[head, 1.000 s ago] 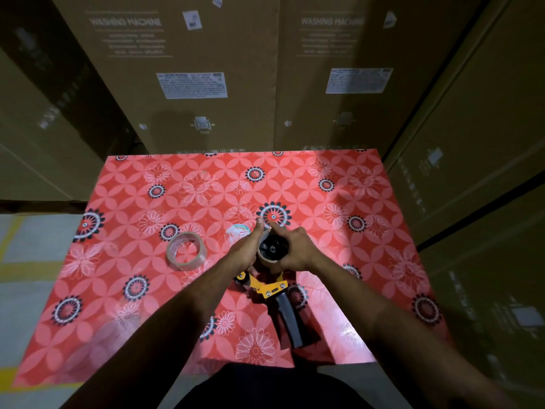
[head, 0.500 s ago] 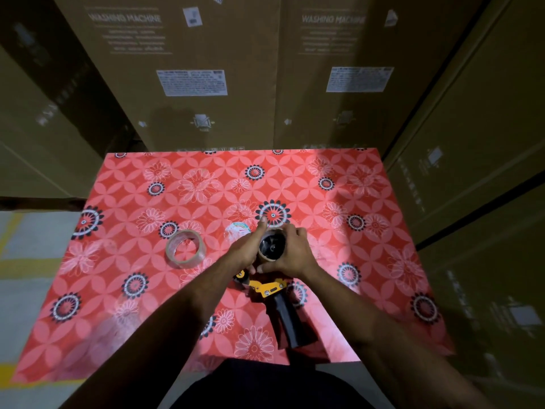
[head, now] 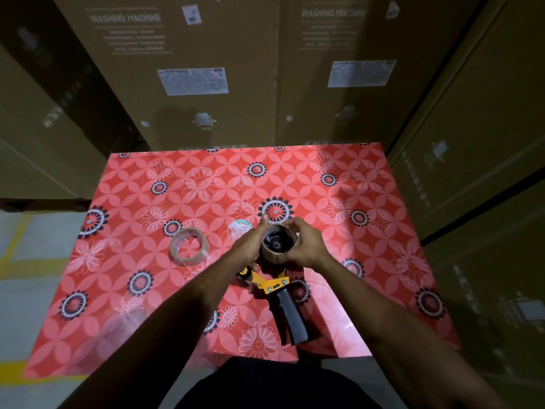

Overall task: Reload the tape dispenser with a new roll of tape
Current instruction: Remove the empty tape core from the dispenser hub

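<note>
A yellow tape dispenser with a black handle lies on the red flowered table, handle toward me. A brown cardboard core sits around the dispenser's black hub. My left hand grips the core from the left, thumb pointing away. From the right, my right hand holds the same core, its fingers curled over the far rim. A clear roll of tape lies flat on the table, left of my hands and apart from them.
A small round sticker or lid lies just beyond my left hand. Tall cardboard boxes marked washing machine stand behind the table and along the right side. Grey floor with yellow lines shows at the left.
Both hands have stayed on the core at the hub. My right hand's fingers have shifted a little around the far rim; the dispenser and the clear roll have not moved.
</note>
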The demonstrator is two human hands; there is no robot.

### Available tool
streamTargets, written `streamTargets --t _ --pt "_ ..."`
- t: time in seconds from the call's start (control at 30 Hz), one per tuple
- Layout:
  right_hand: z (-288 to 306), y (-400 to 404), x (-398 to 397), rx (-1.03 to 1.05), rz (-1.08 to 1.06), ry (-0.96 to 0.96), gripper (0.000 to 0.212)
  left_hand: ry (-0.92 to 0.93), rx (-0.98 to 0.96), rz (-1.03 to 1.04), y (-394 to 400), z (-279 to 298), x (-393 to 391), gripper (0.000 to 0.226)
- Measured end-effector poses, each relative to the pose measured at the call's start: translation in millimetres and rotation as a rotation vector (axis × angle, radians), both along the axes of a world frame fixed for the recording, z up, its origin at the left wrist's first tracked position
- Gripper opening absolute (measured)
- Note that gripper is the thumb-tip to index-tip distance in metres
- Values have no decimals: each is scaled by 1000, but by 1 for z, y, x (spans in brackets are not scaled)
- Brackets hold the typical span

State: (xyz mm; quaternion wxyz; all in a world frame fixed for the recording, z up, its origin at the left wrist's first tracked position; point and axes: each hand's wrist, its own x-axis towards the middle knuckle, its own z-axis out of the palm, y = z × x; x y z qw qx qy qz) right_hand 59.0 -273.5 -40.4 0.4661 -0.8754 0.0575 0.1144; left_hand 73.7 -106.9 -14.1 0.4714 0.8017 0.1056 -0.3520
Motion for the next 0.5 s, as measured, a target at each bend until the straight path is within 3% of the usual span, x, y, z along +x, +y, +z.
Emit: streamTargets --t 0.17,0.4,0.5 --pt "-7 -10 -7 162 -7 7 80 24 -52 16 0 -1 2 86" --pt "-1 -1 -10 -39 135 -190 79 43 -92 44 2 -3 0 94" --pt "2 1 -11 -77 206 -268 79 58 -92 72 5 -10 2 110"
